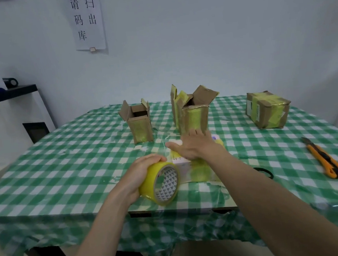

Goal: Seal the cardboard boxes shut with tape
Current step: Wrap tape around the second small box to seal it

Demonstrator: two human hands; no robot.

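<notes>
Head view | white box (185, 163) lay near centre on table (63, 159), right hand (195, 146) pressed flat on top, fingers straight | left hand (141, 170) curled round tape roll (161, 182) beside it; likely best: keep tape taut, smooth along seam | far: two open boxes (139, 123) (191, 115), contents unseen; taped box (266, 109) far right; knife (323, 157) right

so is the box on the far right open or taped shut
Shut. The box on the far right has its flaps folded down flat with yellowish tape across them, unlike the two open boxes left of it.
</notes>
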